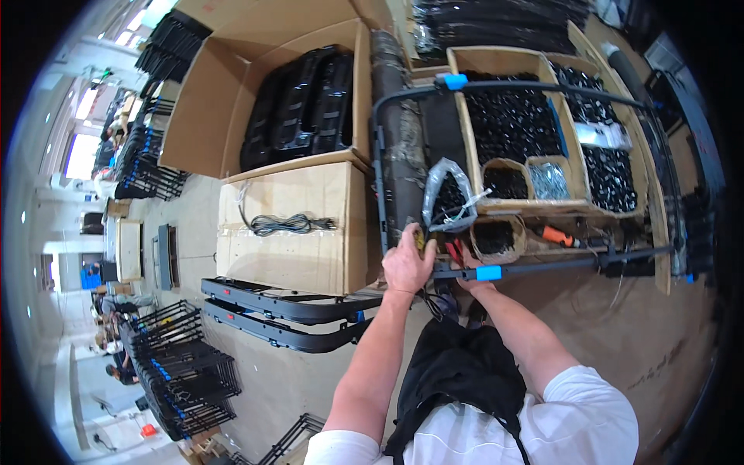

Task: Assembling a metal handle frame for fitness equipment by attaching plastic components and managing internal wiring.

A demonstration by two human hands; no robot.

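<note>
A large black tubular frame point(542, 267) with blue clips lies across the bench in front of me. At its near left corner my left hand point(408, 267) is closed, fingers bent around a small yellow-and-dark thing point(420, 239) that they mostly hide. Just to the right, my right hand point(470, 273) reaches past the near bar beside a blue clip point(488, 273). Its fingers are closed on a red-handled tool point(454, 249), whose working end I cannot make out. Thin black cable point(434, 304) hangs below the bar between my hands.
Beyond my hands sit a clear bag of black parts point(449, 194) and a wooden compartment tray point(527, 206) of small fittings. An orange-and-black power tool point(558, 236) lies right. At left, a cardboard box point(291, 232) carries a coiled cable point(287, 225); curved black bars point(287, 333) jut out nearby.
</note>
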